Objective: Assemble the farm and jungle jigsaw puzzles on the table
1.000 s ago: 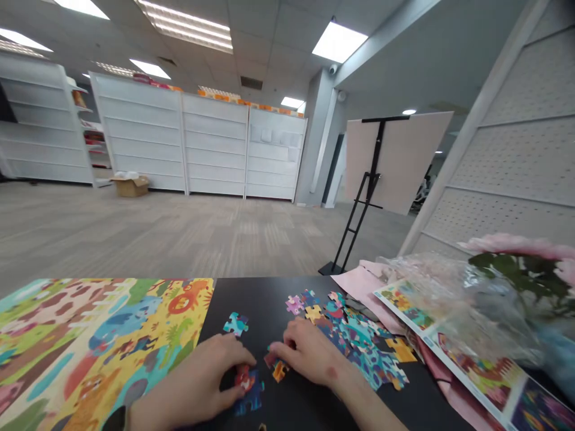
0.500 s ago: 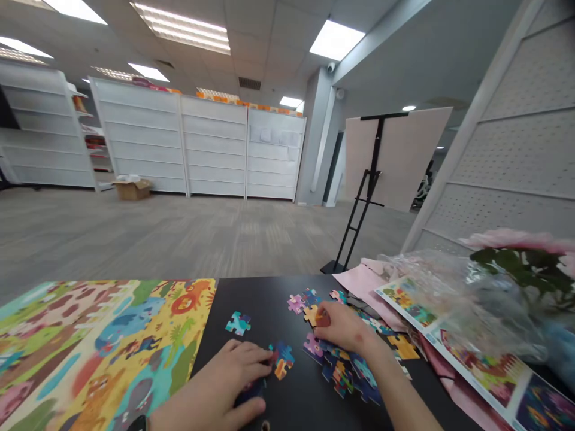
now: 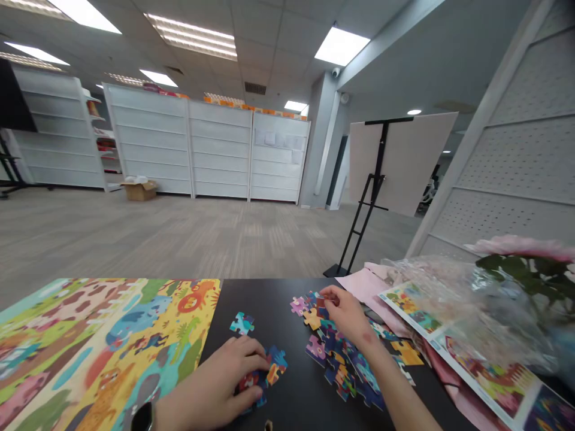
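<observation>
My left hand (image 3: 233,374) rests on the black table with thumb and fingers curled around a small cluster of colourful jigsaw pieces (image 3: 275,366), partly hidden under the fingers. My right hand (image 3: 345,312) pinches a reddish-brown jigsaw piece (image 3: 320,304) at the far end of a loose heap of jigsaw pieces (image 3: 341,365). A pink piece (image 3: 299,306) and a yellow-orange piece (image 3: 311,318) lie just left of that hand. Beyond my left hand, a teal jigsaw piece (image 3: 242,323) lies apart on the table.
A bright cartoon animal picture (image 3: 148,335) covers the table's left side. On the right are a printed picture sheet (image 3: 485,365), crumpled clear plastic (image 3: 476,311) and a pink flower (image 3: 521,245). Past the table stand an easel (image 3: 371,191) and white shelves (image 3: 220,149).
My right hand has shifted slightly farther away, and the reddish-brown piece shows more clearly in its fingers. My left hand's fingers have curled, and the cluster beside them has moved slightly left.
</observation>
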A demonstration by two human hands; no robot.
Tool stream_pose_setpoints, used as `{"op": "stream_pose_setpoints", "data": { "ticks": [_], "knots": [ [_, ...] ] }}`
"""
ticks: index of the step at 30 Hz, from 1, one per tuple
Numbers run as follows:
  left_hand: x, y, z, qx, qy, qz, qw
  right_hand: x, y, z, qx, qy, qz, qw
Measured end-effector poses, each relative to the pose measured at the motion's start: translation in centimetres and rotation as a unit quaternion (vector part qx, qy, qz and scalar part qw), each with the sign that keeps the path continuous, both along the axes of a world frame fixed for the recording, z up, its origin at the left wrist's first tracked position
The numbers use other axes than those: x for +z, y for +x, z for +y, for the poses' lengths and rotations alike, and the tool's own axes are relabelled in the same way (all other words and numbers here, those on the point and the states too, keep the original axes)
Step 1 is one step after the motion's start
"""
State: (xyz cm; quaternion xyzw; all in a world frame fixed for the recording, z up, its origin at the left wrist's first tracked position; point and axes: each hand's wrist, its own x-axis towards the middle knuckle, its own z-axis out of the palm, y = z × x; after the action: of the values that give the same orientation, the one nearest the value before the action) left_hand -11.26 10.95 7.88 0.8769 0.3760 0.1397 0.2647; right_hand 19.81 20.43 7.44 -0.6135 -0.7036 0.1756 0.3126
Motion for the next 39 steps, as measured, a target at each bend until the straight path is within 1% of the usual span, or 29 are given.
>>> {"op": "stream_pose_setpoints", "data": {
  "ticks": [3, 5, 8, 11, 15, 18, 21, 23, 27, 31, 33, 36, 38, 39],
  "knots": [
    [0.2, 0.0, 0.0, -0.001, 0.000, 0.003, 1.000, -0.8, -1.8, -0.3, 0.054, -0.016, 0.007, 0.998],
    [0.1, 0.0, -0.1, -0.003, -0.001, 0.004, 1.000, -1.2, -2.8, -0.6, 0.075, -0.012, -0.006, 0.997],
    [0.1, 0.0, -0.1, -0.007, 0.002, 0.002, 1.000, -1.6, -2.9, -1.0, 0.063, 0.006, -0.046, 0.997],
    [0.2, 0.0, -0.1, -0.012, 0.009, -0.001, 1.000, -1.8, -2.1, -1.2, 0.047, -0.002, -0.084, 0.995],
    [0.4, -0.1, -0.1, -0.021, 0.010, 0.001, 1.000, -1.8, -1.8, -1.5, 0.043, -0.011, -0.079, 0.996],
    [0.8, 0.2, -0.3, -0.033, 0.002, 0.024, 0.999, -1.2, -2.2, -1.5, 0.040, -0.006, -0.027, 0.999],
    [1.5, 0.7, -0.7, -0.037, 0.000, 0.055, 0.998, -0.5, -2.7, -1.4, 0.043, -0.010, 0.060, 0.997],
    [1.9, 0.9, -1.0, -0.032, -0.002, 0.063, 0.997, -0.4, -3.1, -1.3, 0.059, -0.032, 0.123, 0.990],
    [2.4, 0.8, -1.2, -0.035, -0.005, 0.041, 0.999, -0.8, -3.8, -1.3, 0.095, -0.092, 0.220, 0.967],
    [1.7, 0.4, -0.9, -0.052, -0.003, 0.013, 0.999, -1.5, -5.2, -1.9, 0.128, -0.135, 0.258, 0.948],
    [1.1, 0.2, -0.5, -0.030, 0.006, -0.018, 0.999, -1.9, -6.1, -2.3, 0.151, -0.154, 0.256, 0.942],
    [0.2, -0.1, 0.2, 0.042, 0.046, -0.074, 0.995, -2.3, -7.0, -3.0, 0.187, -0.166, 0.234, 0.940],
    [-0.2, -0.4, 0.6, 0.072, 0.075, -0.088, 0.991, -2.5, -7.2, -3.1, 0.204, -0.147, 0.198, 0.947],
    [-0.3, -0.4, 0.8, 0.072, 0.083, -0.081, 0.991, -2.4, -7.1, -3.2, 0.210, -0.133, 0.175, 0.953]
  ]
}}
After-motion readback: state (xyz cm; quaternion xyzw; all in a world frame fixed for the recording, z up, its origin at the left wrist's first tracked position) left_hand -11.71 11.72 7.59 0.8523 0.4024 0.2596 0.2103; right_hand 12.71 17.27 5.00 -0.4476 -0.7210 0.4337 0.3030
